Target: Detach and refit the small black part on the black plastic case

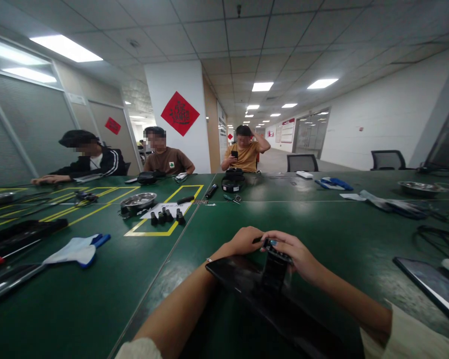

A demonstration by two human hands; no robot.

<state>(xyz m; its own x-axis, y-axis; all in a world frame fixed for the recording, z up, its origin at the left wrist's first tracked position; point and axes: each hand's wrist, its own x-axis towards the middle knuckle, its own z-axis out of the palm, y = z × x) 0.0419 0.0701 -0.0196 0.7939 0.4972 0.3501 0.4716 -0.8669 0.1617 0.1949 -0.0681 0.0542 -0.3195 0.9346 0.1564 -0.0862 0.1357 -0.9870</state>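
Observation:
In front of me is a glossy black stand (243,279), with a long pointed base and a short upright neck; it looks like a monitor stand. My right hand (297,257) is closed round the top of the neck, its thumb and fingers over the upper end. Behind the pointed end of the base, my left hand (247,240) reaches to the same top end with bent fingers. Its fingertips are partly hidden by the right hand and the neck. A small bluish spot shows at the neck's top, between the fingers.
Several black cylindrical parts (166,216) stand on a paper sheet near a metal bowl (139,200). Work gloves (75,249) lie at left, a tablet-like device (432,286) at right. Pliers (232,199) and a black headset (232,183) lie farther back. Three people sit across the green table (194,259).

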